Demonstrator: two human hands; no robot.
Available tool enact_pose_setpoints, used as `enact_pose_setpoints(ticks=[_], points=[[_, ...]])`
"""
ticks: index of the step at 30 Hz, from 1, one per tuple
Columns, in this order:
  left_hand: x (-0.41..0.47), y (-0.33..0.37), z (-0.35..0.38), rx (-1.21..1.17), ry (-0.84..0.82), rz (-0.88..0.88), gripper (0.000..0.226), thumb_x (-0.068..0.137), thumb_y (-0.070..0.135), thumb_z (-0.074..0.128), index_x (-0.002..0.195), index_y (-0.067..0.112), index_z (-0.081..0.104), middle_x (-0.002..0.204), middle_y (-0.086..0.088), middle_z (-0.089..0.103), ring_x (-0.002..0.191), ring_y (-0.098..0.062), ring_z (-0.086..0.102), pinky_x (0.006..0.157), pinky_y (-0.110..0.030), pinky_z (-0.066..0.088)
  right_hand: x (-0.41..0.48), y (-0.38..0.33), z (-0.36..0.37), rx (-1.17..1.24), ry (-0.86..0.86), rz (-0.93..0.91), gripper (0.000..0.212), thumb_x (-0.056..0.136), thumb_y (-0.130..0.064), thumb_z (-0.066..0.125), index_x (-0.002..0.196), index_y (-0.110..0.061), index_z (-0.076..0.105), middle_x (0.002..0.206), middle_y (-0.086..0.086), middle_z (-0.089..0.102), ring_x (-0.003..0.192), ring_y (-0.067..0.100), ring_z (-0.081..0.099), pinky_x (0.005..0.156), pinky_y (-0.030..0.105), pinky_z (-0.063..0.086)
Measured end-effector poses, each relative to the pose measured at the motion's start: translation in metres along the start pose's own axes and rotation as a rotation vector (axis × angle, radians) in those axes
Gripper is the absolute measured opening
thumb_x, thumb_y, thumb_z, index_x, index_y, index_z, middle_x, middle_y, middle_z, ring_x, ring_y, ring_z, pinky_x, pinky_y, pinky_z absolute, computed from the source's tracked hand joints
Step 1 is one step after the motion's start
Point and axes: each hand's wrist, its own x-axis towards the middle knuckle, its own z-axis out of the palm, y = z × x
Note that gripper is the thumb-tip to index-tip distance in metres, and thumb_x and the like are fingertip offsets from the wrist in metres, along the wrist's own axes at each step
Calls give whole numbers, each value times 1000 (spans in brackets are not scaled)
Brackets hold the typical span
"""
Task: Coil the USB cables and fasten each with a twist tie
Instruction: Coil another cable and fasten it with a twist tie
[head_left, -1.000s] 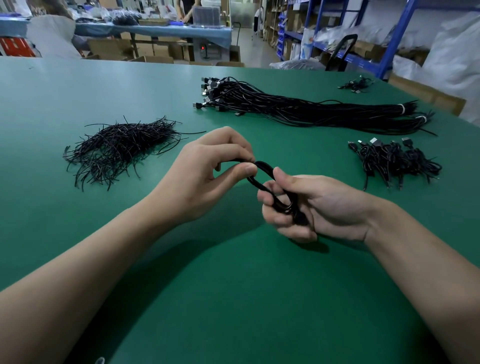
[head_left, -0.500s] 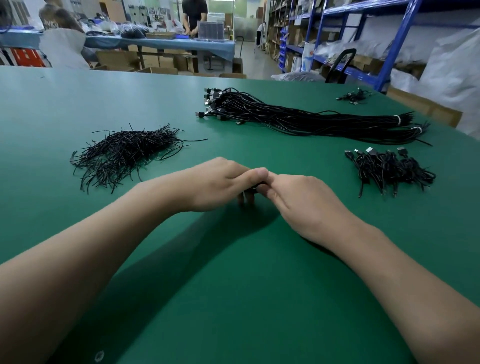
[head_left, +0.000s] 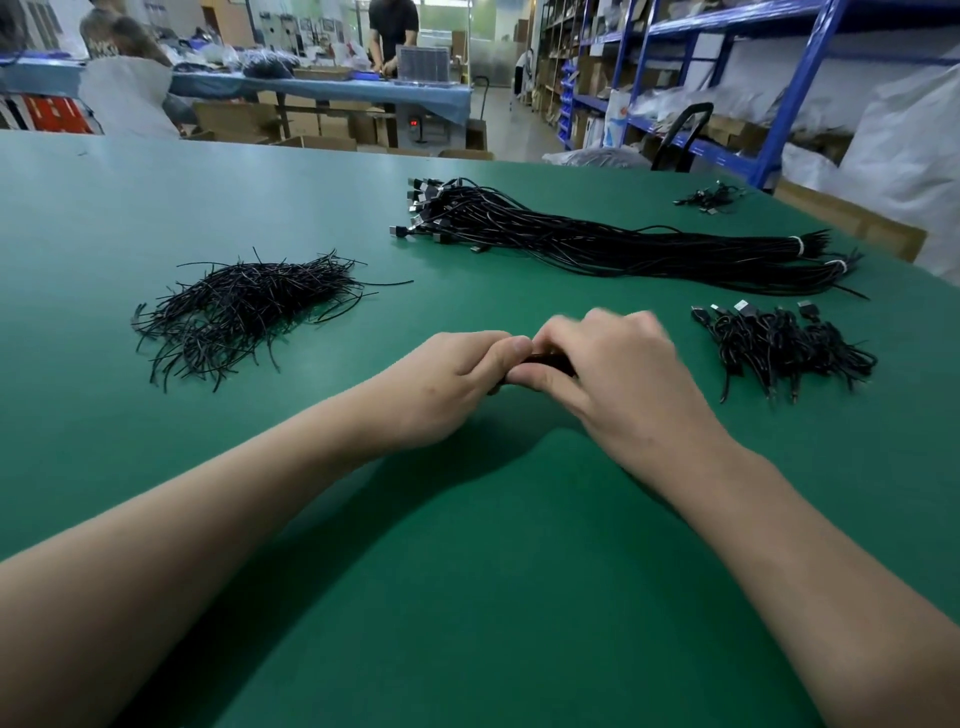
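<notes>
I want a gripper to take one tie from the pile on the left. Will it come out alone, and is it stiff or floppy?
Probably not alone: the twist ties lie crossed and tangled, so neighbours may drag along. Stray ends stick out nearly straight, so each likely holds its shape. They look thin, probably light; a push may scatter them.

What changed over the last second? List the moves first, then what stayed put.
Both hands dropped toward the table and closed together. The left hand and right hand now grip the coiled cable between them, so the earlier open loop shows only as a dark sliver. The right hand is motion-blurred. Nothing was let go. The twist tie pile, long cable bundle and finished coils stayed put.
</notes>
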Motion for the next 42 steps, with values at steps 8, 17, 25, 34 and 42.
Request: enact_pose_setpoints(ticks=[8, 17, 25, 34, 42], points=[[4, 3, 18, -520, 356, -116, 36, 110, 38, 32, 82, 18, 42, 57, 19, 35, 51, -2, 30, 48, -12, 29, -2, -12, 19, 831, 288, 470, 42, 95, -60, 54, 112, -24, 66, 90, -14, 68, 92, 6, 64, 82, 22, 50], [0, 9, 35, -436, 290, -60, 54, 100, 50, 35, 89, 1, 53, 65, 15, 39, 65, -14, 34, 65, -38, 33, -4, -28, 31, 1308, 224, 470, 30, 98, -41, 60, 100, -17, 77, 51, -19, 39, 51, 4, 35, 57, 23, 28], [-1, 14, 31, -414, 232, -62, 51, 108, 45, 36, 76, 10, 54, 66, -3, 51, 60, -15, 43, 60, -35, 39, -2, -24, 30, 1402, 283, 447, 38, 99, -33, 62, 67, -11, 59, 53, -3, 43, 50, 10, 36, 50, 19, 34], [28, -50, -44, 444, 391, -321, 27, 101, 27, 56, 120, 18, 73, 120, -5, 72, 107, -27, 66, 95, -36, 51, -3, -21, 29, 1528, 108, 520, 29, 101, -31, 58, 84, -13, 72, 62, -8, 44, 46, 7, 36, 46, 20, 33], [45, -101, -74, 847, 344, -474, 21, 99, 25, 59, 110, 19, 76, 118, -13, 68, 103, -40, 64, 82, -40, 50, -3, -19, 29, 1540, 30, 510, 29, 101, -30, 58, 84, -11, 70, 61, -6, 40, 47, 7, 35, 46, 19, 32]])
